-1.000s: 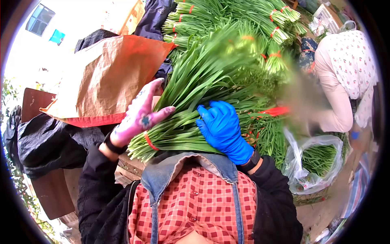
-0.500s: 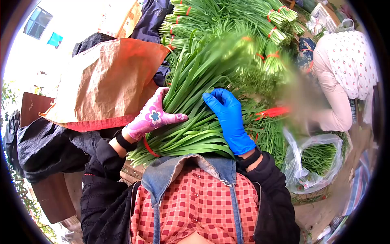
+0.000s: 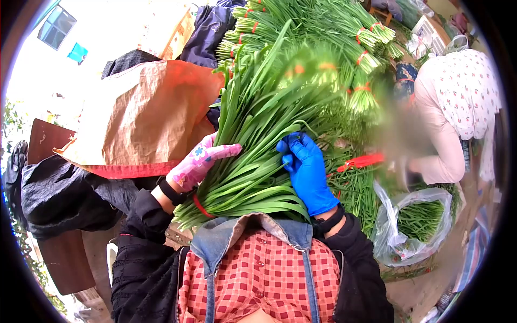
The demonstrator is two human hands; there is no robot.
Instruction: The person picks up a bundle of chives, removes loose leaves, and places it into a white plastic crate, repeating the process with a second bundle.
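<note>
One chive bundle [image 3: 253,161]: left hand [image 3: 196,164] fingers flat against it, right hand [image 3: 307,171] fingers pinching.

The left hand [image 3: 198,163], in a pink flowered glove, is lying flat with fingers extended. The right hand [image 3: 307,169], blue-gloved, is curling its fingertips, pinching.

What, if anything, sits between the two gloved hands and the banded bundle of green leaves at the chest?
Nothing visible. The left hand lies flat against the bundle of green leaves on its left side, and the right hand rests on top, fingertips curled onto the leaves. Both touch it directly.
</note>
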